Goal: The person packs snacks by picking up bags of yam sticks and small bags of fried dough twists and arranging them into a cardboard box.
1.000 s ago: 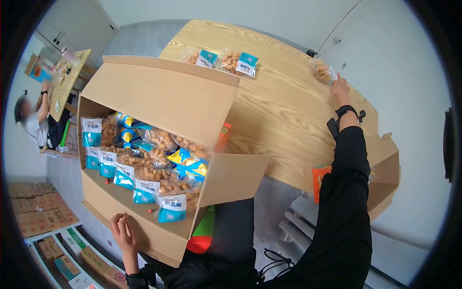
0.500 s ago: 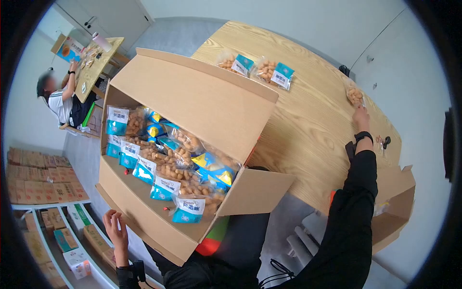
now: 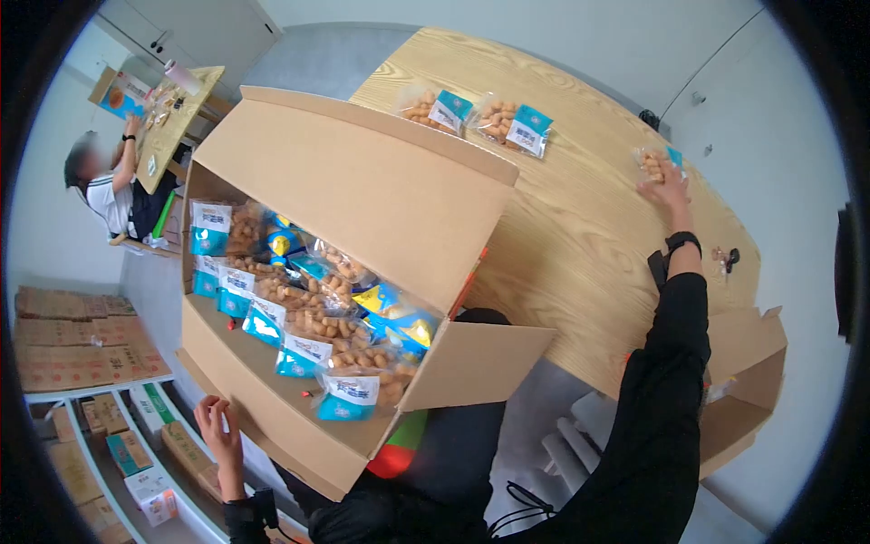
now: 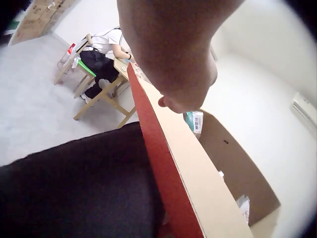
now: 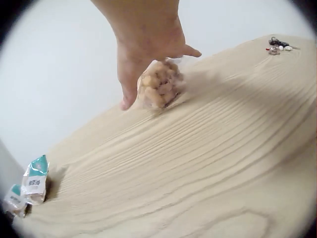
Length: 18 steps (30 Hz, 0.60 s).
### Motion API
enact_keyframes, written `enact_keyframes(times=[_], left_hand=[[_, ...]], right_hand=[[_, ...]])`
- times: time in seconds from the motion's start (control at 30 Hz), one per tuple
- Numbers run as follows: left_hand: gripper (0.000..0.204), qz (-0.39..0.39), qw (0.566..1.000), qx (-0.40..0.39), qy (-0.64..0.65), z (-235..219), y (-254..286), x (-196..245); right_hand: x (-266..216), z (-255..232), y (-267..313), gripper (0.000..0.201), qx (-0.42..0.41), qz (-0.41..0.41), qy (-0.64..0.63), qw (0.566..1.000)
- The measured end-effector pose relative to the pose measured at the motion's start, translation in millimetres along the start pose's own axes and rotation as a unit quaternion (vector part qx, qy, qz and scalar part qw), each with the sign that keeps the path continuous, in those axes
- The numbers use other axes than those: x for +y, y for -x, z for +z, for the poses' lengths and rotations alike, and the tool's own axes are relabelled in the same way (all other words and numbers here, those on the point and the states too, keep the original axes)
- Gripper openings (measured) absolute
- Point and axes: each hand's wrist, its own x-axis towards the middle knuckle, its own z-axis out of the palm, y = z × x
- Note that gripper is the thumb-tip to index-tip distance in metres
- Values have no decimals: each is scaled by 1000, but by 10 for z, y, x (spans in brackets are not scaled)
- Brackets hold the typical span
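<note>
At the far right of the wooden table, my right hand [image 3: 669,192] reaches over a clear bag of peanut-shaped snacks [image 3: 649,163]. In the right wrist view its thumb and fingers spread around the bag [image 5: 161,85], which lies on the tabletop. Two similar bags with teal-and-white labels, one farther left [image 3: 433,111] and one nearer [image 3: 512,125], lie behind the big carton. My left hand [image 3: 219,437] hangs by the front flap of the open carton [image 3: 362,172], its fingers loosely bent. Rows of snack bags [image 3: 308,349] fill this carton, with blue-and-yellow packets [image 3: 394,317] among them.
A smaller open box [image 3: 743,399] stands at the table's right end, near some small dark items [image 3: 725,260]. Shelves with cartons [image 3: 136,444] are at lower left. Another person [image 3: 104,186] sits at a second table [image 3: 177,131].
The view has swung left. My right hand has shifted on the bag and its fingers have spread; the bag's teal label now shows on its far side. My left hand stays beside the carton.
</note>
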Motion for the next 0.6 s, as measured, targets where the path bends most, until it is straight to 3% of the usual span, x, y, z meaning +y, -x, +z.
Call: enact_keyframes(times=[0.07,0.13,0.17,0.2,0.27,0.37,0.4,0.43,0.47,0.5,0.53,0.6], left_hand=[[13,3,1000,4,-21,-25,37,-44],[14,-19,999,-8,-33,-30,159,-206],[15,-15,1000,13,-11,-3,229,-295],[14,-21,999,-15,-26,-44,234,-286],[12,-32,999,8,-27,5,271,-356],[7,-41,999,17,-13,41,280,-328],[7,-78,993,70,51,103,292,-261],[7,-64,996,50,41,93,278,-222],[7,-54,998,31,27,47,284,-202],[7,-37,999,26,27,68,288,-202],[7,-48,998,29,38,85,315,-235],[7,-57,997,36,49,96,286,-283]], right_hand=[[85,410,-320,76,32,-99,-161,981],[36,547,-375,74,49,-99,-217,970],[-23,473,-299,73,23,-72,-206,976],[-136,334,-243,72,-1,-46,-195,980],[-152,394,-282,68,15,-63,-215,974],[-210,553,-197,61,116,-122,-211,963],[-232,562,-56,42,126,-131,-316,931],[-284,530,53,25,140,-141,-415,888],[-432,488,127,17,110,-9,-626,772],[-526,424,153,25,85,119,-791,594],[-573,381,248,25,91,132,-791,590],[-644,264,495,16,148,132,-752,628]])
